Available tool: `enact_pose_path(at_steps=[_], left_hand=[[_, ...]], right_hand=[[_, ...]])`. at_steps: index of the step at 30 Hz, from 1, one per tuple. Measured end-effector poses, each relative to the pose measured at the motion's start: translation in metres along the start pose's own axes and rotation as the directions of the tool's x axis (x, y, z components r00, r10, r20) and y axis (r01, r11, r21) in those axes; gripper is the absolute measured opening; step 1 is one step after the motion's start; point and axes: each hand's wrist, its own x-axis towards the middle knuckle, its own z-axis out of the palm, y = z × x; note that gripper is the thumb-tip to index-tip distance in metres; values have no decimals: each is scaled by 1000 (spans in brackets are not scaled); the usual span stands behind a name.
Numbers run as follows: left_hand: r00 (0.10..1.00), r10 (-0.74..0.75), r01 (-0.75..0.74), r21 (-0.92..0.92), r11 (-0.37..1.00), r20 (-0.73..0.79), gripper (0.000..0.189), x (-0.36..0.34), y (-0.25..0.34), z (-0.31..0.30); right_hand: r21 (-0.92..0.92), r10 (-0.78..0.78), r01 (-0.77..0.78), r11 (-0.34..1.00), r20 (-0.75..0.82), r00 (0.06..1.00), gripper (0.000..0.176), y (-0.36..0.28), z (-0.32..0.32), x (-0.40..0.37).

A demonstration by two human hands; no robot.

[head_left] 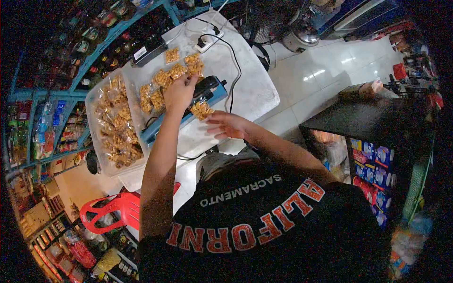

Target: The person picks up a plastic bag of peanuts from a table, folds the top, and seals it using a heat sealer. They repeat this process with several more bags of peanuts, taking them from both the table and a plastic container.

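My left hand [180,93] reaches across the blue and black bag sealer [211,93], its fingers curled down among the clear bags of golden snack pieces [163,78] on the far side. I cannot tell what those fingers grip. One small snack bag [201,110] lies at the near side of the sealer. My right hand [230,125] is beside that bag, fingers apart and fingertips right at its edge. Left of the sealer, a large clear plastic tub [94,106] holds many similar filled bags.
The white table [257,89] carries a power strip [207,43] with black cords running toward the sealer. A dark box [150,51] stands at the back. A red plastic chair [115,207] is at lower left, blue shelving [75,94] beyond. A dark counter [349,115] stands right.
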Motion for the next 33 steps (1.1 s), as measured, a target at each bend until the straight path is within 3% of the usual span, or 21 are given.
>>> enact_pose_path(at_steps=[2, 3, 4, 6, 7, 11, 12, 13, 14, 16, 17, 19, 20, 22, 26, 28, 31, 33], left_hand=[[985, 160, -140, -250, 958, 63, 54, -4, -2, -9], [939, 335, -343, -225, 912, -75, 54, -2, -10, -2], [937, 341, -348, -224, 910, -74, 54, -4, -12, -6], [793, 594, -603, -35, 797, -134, 54, -8, -15, -14], [735, 661, -659, 69, 749, -153, 54, -13, -13, -21], [696, 686, -706, -32, 707, -211, 50, -21, -8, -39], [754, 578, -657, -344, 671, -312, 45, -16, -13, -42], [819, 444, -569, -621, 539, -365, 41, -10, -18, -45], [818, 449, -570, -621, 538, -361, 41, -2, -27, -47], [913, 399, -366, -618, 696, -92, 30, 16, -45, -55], [912, 402, -365, -618, 696, -85, 30, 28, -56, -55], [841, 461, -360, -345, 867, 281, 25, 45, -73, -49], [836, 464, -361, -344, 867, 293, 25, 49, -76, -45], [726, 483, -277, -435, 857, 489, 23, 54, -79, -38], [661, 439, -256, -367, 894, 609, 24, 61, -73, -24], [701, 311, -244, -194, 950, 642, 25, 62, -69, -19], [714, 268, -174, -207, 963, 647, 26, 67, -67, -11], [707, 337, -241, -237, 941, 621, 27, 71, -70, -6]], right_hand=[[93, -61, 63, 994, -24, 998, 49, -1, 9, 8], [109, -89, 95, 990, -56, 994, 45, -4, 12, 12], [124, -119, 129, 984, -90, 989, 41, -5, 16, 12], [126, -174, 189, 974, -118, 978, 40, -3, 25, 8], [129, -210, 232, 964, -164, 964, 39, -1, 26, 9], [66, -312, 333, 941, -217, 925, 35, 1, 27, 10], [71, -317, 339, 938, -218, 923, 35, 1, 29, 11], [51, -336, 357, 933, -237, 912, 34, 1, 30, 11], [30, -353, 372, 928, -257, 900, 33, 1, 31, 11], [7, -352, 368, 930, -274, 895, 33, 2, 30, 11], [-15, -350, 361, 933, -288, 892, 33, 3, 30, 12], [-11, -352, 367, 930, -307, 884, 33, 3, 34, 10], [-15, -359, 374, 927, -322, 876, 33, 3, 35, 9], [-15, -371, 387, 922, -316, 873, 33, 4, 34, 10], [-41, -385, 391, 920, -297, 874, 34, 5, 32, 12], [-49, -388, 393, 918, -312, 867, 35, 6, 31, 13], [-51, -391, 397, 917, -328, 860, 35, 6, 32, 14], [-42, -389, 398, 916, -328, 861, 35, 6, 32, 15]])
